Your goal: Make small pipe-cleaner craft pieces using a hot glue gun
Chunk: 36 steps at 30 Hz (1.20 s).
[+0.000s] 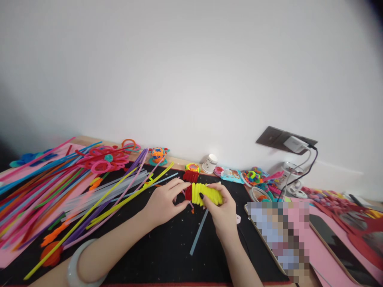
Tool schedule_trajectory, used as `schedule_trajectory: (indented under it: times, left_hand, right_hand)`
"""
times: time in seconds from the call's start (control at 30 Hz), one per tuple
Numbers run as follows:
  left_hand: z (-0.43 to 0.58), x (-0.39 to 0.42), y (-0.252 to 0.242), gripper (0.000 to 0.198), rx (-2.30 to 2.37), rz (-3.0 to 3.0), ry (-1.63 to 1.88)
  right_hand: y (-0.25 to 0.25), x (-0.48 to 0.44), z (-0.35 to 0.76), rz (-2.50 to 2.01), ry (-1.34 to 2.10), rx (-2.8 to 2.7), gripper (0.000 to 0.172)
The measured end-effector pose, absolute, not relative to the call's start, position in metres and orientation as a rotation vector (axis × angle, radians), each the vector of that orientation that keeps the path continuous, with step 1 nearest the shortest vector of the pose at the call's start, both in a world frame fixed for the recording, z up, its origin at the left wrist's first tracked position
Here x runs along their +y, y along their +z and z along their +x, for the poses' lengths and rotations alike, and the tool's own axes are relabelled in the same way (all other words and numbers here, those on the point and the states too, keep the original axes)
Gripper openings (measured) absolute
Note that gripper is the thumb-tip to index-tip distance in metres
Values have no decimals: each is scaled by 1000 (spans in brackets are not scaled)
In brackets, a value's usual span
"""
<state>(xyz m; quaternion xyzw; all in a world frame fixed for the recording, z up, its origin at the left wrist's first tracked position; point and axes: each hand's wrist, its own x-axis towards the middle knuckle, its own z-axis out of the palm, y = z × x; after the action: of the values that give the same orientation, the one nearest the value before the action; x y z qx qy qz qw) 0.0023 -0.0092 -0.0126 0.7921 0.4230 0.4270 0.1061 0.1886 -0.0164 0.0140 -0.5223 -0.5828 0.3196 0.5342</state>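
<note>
My right hand (220,211) is wrapped round a coil of yellow pipe cleaner (206,194) with a red end (188,192), held just above the black mat (167,247). My left hand (166,201) pinches the red end of the same coil with its fingertips. A pale bangle (77,263) sits on my left wrist. A second red fuzzy piece (190,175) lies just behind the coil. A light blue stick (199,232) lies on the mat under my right hand.
Several long pipe cleaners in many colours (60,195) fan out over the left of the table. Small fuzzy craft flowers (158,154), a white jar (210,162) and a packet (231,174) line the wall. A blurred tablet (275,231) lies right, a charger (296,144) plugged above.
</note>
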Motion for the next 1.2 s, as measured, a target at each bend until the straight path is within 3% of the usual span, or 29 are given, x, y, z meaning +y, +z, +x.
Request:
schedule_trajectory:
  times: [0.93,1.2]
  left_hand:
    - [3,-11,-11,36,1250,2350,1233]
    - [2,-10,-11,37,1241,2360,1234]
  right_hand:
    - [17,-19,186,-1185,429,-1749,21]
    - [19,-20,180,-1177,284,-1793,13]
